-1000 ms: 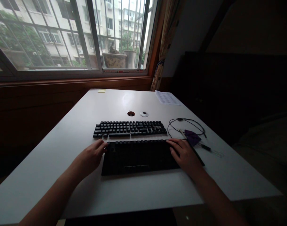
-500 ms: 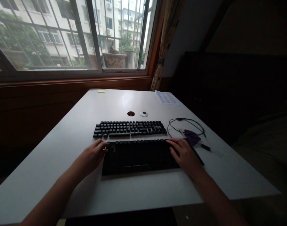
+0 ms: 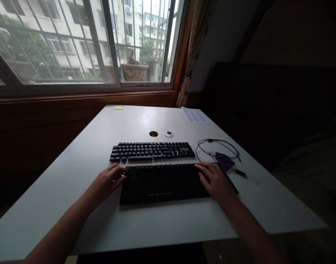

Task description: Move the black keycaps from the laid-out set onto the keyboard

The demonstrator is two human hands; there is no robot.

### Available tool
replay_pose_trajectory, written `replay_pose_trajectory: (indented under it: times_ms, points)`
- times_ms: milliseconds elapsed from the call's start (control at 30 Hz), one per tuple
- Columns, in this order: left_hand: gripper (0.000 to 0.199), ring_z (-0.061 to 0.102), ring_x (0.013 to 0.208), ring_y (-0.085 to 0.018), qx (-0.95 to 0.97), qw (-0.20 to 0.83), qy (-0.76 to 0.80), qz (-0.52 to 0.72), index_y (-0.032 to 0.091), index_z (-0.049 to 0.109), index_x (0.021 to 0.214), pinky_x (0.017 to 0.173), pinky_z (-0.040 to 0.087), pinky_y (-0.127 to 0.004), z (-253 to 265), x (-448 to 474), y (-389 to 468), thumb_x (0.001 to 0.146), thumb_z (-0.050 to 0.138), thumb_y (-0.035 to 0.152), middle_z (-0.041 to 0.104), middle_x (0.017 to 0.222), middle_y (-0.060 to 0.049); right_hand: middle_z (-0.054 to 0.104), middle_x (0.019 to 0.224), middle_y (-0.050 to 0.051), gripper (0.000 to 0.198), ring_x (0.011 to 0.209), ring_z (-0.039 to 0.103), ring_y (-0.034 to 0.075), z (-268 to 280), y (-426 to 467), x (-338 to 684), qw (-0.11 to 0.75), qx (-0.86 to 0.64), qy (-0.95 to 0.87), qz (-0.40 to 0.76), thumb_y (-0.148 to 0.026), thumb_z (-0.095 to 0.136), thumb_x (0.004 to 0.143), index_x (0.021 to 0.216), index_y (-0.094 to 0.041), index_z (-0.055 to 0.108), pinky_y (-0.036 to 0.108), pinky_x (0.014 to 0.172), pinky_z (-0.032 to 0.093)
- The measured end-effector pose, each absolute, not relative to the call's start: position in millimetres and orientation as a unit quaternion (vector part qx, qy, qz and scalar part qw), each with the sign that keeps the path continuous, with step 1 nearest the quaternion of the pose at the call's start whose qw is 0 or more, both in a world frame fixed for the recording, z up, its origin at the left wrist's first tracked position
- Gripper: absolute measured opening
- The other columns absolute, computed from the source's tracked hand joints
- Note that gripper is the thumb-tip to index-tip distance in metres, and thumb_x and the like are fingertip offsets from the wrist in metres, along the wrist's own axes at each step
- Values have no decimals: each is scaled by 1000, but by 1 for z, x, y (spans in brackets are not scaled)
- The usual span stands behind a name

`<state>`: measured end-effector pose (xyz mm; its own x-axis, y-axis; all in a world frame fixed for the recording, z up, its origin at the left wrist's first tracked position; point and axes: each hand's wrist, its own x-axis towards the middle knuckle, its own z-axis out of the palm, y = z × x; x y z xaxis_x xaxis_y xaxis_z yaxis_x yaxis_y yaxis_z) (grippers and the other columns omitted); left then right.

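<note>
A black keyboard [image 3: 162, 187] lies at the front of the white table, with a row of keycaps [image 3: 162, 167] along its far edge and its nearer part too dark to make out. At its far left corner is my left hand [image 3: 109, 179], fingers bent, with a gap between thumb and forefinger; the fingertips touch or nearly touch the corner keycap. My right hand [image 3: 214, 179] rests over the keyboard's far right part, fingers stretched out onto the end of the row. Just behind the keyboard, loose black keycaps [image 3: 154, 150] are laid out in keyboard order on the table.
Right of the keycaps lie a coiled black cable [image 3: 217, 140], a purple cloth-like piece [image 3: 224, 160] and a dark-handled wire tool [image 3: 240, 172]. Farther back on the table [image 3: 87, 154] are a round hole [image 3: 154, 134], a white ring cover [image 3: 168, 134], a printed sheet [image 3: 197, 116] and a yellow note [image 3: 119, 107].
My left thumb has moved down and away from the forefinger, widening the gap at the keyboard's corner. My right hand has stayed in place.
</note>
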<state>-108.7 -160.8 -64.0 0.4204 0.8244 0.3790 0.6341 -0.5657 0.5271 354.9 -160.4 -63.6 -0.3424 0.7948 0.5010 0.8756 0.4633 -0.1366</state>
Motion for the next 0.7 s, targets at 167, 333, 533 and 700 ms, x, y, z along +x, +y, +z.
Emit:
replay_pose_trajectory:
  times_ms: [167,333,533,700]
  points:
    - [13,63,77,-13,820,164,446,319,20,60,107,66,55,-25,-67,-110,-161,98,55,27,59,100,-4,60,128,9,35,116,55,28,-64,-161,354,263,-508,-815,-89,-24,50,98,131,-24,60,49,106,46]
    - [12,63,74,-13,818,164,448,322,19,61,104,65,55,-25,-67,-110,-160,96,56,27,59,96,-3,61,127,9,35,117,56,28,-61,-162,352,267,-511,-812,-96,-24,49,98,131,-24,61,50,107,46]
    - [12,63,73,-13,816,160,450,326,19,60,103,64,54,-25,-66,-109,-161,96,57,29,60,94,-3,65,126,8,36,115,59,26,-61,-162,352,261,-509,-816,-83,-23,47,99,132,-25,61,47,104,49]
    - [12,62,72,-13,817,155,454,320,19,60,101,65,53,-25,-65,-110,-161,96,57,29,60,92,-2,65,126,8,36,115,60,26,-62,-162,353,261,-510,-815,-89,-24,47,99,131,-25,62,46,104,50]
